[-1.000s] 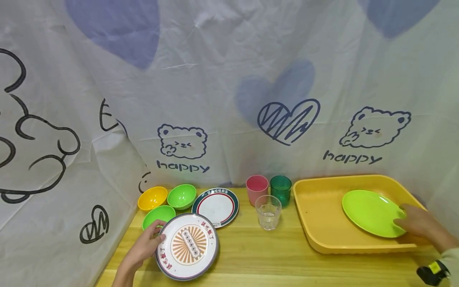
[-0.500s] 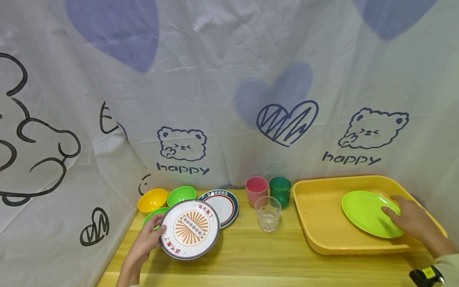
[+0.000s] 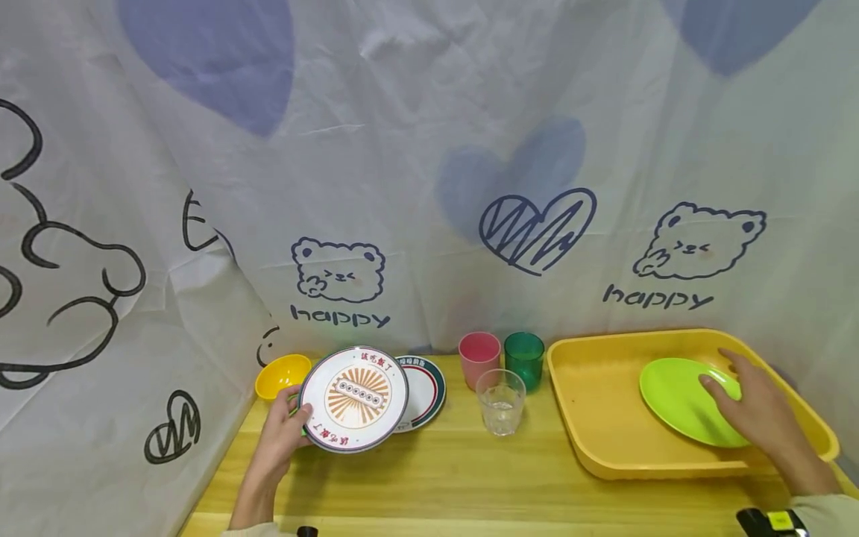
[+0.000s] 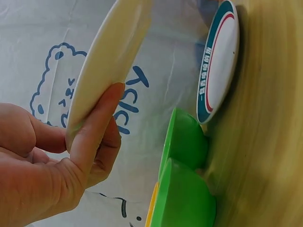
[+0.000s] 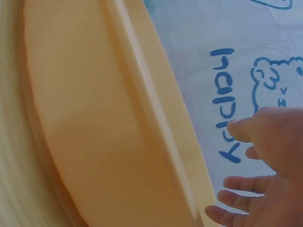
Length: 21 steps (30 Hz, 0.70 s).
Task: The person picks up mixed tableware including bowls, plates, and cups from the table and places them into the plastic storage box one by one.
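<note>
My left hand pinches the left edge of a white plate with an orange sunburst print, thumb on top and fingers beneath. In the left wrist view the plate's pale underside stands clear of the table, above the green bowls. Behind it, a teal-rimmed plate is partly covered in the head view. My right hand, fingers spread and holding nothing, hovers over the right side of a yellow tray. Inside the tray lies a lime-green plate, its right edge overlapped by that hand.
A yellow bowl sits at the back left; the held plate hides the green bowls in the head view. Between plates and tray stand a pink cup, a green cup and a clear glass. A printed cloth hangs behind.
My left hand has lifted the sunburst plate and moved it toward the back, over the green bowls. My right hand has come away from the lime-green plate, its fingers spreading; that plate stays in the tray.
</note>
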Each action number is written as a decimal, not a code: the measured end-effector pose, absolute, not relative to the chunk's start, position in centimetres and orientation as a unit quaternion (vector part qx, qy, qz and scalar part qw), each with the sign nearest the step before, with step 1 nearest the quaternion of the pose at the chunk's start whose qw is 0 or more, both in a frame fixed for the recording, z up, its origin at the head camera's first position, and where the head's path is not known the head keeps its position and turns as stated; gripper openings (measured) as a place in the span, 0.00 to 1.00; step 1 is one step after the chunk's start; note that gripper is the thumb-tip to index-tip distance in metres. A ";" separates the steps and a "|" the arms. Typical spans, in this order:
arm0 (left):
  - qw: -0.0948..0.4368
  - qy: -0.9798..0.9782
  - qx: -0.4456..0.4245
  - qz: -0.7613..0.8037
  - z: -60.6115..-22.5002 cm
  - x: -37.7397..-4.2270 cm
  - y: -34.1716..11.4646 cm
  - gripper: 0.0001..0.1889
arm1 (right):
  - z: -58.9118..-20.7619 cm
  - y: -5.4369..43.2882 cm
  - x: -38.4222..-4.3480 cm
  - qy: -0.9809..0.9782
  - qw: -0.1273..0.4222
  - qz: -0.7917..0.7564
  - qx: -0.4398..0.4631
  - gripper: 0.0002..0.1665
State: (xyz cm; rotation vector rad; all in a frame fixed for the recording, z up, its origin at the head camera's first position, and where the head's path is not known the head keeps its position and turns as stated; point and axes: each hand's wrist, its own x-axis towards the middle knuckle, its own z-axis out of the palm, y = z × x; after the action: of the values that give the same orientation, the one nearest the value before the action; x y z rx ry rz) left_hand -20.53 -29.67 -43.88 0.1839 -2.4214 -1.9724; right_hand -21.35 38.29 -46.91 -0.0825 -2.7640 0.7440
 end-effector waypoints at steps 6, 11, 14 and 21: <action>0.014 -0.762 0.070 -0.644 -43.5 -20.9 -29.6 0.27 | -45.8 37.1 -21.4 -0.942 0.146 0.299 -0.049 0.47; 0.030 -0.759 0.083 -0.645 -43.5 -21.2 -29.5 0.27 | -44.9 36.2 -21.2 -0.926 0.149 0.337 -0.081 0.49; 0.036 -0.751 0.083 -0.654 -43.5 -21.4 -29.2 0.27 | -44.5 35.7 -21.0 -0.917 0.158 0.355 -0.093 0.49; 0.049 -0.743 0.091 -0.661 -43.0 -21.8 -28.4 0.27 | -44.0 34.6 -20.9 -0.899 0.168 0.389 -0.109 0.48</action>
State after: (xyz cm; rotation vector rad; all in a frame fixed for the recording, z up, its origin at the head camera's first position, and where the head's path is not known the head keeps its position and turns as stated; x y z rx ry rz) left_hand -21.81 -28.38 -42.97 0.2772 -2.2634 -2.0153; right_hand -20.87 34.61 -43.97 -0.3109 -2.5585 1.1061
